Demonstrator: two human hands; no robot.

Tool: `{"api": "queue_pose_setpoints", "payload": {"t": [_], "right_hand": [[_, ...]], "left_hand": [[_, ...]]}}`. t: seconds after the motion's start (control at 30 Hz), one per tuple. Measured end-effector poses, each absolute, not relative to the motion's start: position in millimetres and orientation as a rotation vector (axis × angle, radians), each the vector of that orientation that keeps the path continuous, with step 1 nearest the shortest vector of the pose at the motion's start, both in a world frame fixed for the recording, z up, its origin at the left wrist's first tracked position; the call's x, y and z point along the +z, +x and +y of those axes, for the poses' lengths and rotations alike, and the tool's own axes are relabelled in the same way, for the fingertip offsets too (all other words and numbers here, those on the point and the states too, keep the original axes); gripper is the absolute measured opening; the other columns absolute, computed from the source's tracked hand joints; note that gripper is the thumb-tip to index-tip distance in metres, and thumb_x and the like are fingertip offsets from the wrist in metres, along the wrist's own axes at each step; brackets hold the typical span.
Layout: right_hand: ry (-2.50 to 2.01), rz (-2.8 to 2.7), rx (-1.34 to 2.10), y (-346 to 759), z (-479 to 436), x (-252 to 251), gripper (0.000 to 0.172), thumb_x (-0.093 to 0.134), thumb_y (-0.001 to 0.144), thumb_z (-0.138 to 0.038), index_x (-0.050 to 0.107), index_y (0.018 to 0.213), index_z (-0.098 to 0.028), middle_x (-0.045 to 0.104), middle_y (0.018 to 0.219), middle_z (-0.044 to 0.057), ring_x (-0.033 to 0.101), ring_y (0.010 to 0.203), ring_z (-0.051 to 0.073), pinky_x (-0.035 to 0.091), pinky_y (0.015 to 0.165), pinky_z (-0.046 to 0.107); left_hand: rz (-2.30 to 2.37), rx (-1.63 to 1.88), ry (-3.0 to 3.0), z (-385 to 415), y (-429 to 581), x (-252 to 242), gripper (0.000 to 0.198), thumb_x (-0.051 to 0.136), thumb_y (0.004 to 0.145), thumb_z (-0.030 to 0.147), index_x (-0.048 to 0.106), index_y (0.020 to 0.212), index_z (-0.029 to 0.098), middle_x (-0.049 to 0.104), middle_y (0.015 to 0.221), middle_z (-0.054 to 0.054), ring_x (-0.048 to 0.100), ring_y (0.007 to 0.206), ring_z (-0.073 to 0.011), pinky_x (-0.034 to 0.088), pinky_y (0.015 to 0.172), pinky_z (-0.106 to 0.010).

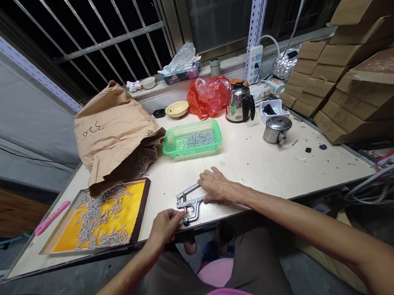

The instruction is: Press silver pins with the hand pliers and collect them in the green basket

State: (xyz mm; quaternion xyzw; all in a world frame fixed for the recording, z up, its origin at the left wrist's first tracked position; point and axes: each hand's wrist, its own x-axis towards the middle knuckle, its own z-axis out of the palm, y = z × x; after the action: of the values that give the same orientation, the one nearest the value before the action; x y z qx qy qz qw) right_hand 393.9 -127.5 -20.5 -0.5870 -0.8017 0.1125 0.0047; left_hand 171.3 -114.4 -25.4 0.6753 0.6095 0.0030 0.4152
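Note:
A small metal hand press tool [189, 202] lies on the pale table [265, 168] near its front edge. My right hand [215, 186] rests on the tool's handles, fingers curled over them. My left hand [166, 225] is pinched at the tool's jaw end, holding something too small to make out. A yellow-lined tray [138, 193] with several small grey metal pieces sits to the left. A green plastic basket [192, 140] farther back holds more of the same pieces.
A brown paper sack [115, 130] lies open beside the tray, spilling pieces. Behind stand a red plastic bag [208, 97], a kettle [239, 103], a steel pot [277, 129] and a yellow bowl [177, 108]. Cardboard boxes [349, 72] stack at the right. A pink tool [51, 218] lies far left.

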Motion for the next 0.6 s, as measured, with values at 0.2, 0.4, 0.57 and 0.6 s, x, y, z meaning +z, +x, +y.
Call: {"api": "queue_pose_setpoints", "payload": {"t": [0.2, 0.4, 0.57, 0.6], "right_hand": [[-1.849, -2.51, 0.32, 390.3, -132.8, -16.4, 0.044, 0.07, 0.071, -0.046, 0.06, 0.099, -0.012, 0.058, 0.103, 0.012, 0.048, 0.103, 0.027, 0.03, 0.093, 0.044], [-1.835, -2.493, 0.374, 393.1, -130.9, -19.4, 0.053, 0.071, 0.067, -0.05, 0.058, 0.103, -0.012, 0.057, 0.104, 0.012, 0.048, 0.103, 0.027, 0.035, 0.09, 0.042], [-1.927, -2.526, 0.414, 406.3, -131.2, -15.1, 0.063, 0.073, 0.06, -0.053, 0.059, 0.104, -0.011, 0.054, 0.108, 0.014, 0.047, 0.103, 0.029, 0.038, 0.087, 0.041], [-1.921, -2.535, 0.418, 407.7, -131.8, -15.2, 0.059, 0.072, 0.062, -0.052, 0.06, 0.102, -0.011, 0.055, 0.106, 0.014, 0.047, 0.102, 0.029, 0.039, 0.085, 0.04]], "left_hand": [[1.063, 0.333, 2.624, -112.7, 196.2, -29.3, 0.035, 0.053, 0.081, 0.031, 0.055, 0.114, 0.021, 0.06, 0.112, -0.008, 0.053, 0.106, -0.0238, 0.044, 0.088, -0.039], [0.858, 0.045, 2.77, -90.4, 223.7, -43.5, 0.062, 0.055, 0.075, 0.021, 0.034, 0.133, 0.014, 0.044, 0.134, -0.015, 0.041, 0.123, -0.0275, 0.039, 0.099, -0.043], [0.879, -0.086, 2.834, -87.0, 231.6, -35.4, 0.062, 0.059, 0.076, 0.031, 0.035, 0.131, 0.016, 0.053, 0.12, -0.012, 0.048, 0.108, -0.0268, 0.042, 0.091, -0.04], [0.88, -0.103, 2.857, -87.0, 234.0, -32.7, 0.062, 0.06, 0.077, 0.034, 0.036, 0.131, 0.016, 0.054, 0.117, -0.012, 0.048, 0.105, -0.0267, 0.043, 0.088, -0.04]]}}
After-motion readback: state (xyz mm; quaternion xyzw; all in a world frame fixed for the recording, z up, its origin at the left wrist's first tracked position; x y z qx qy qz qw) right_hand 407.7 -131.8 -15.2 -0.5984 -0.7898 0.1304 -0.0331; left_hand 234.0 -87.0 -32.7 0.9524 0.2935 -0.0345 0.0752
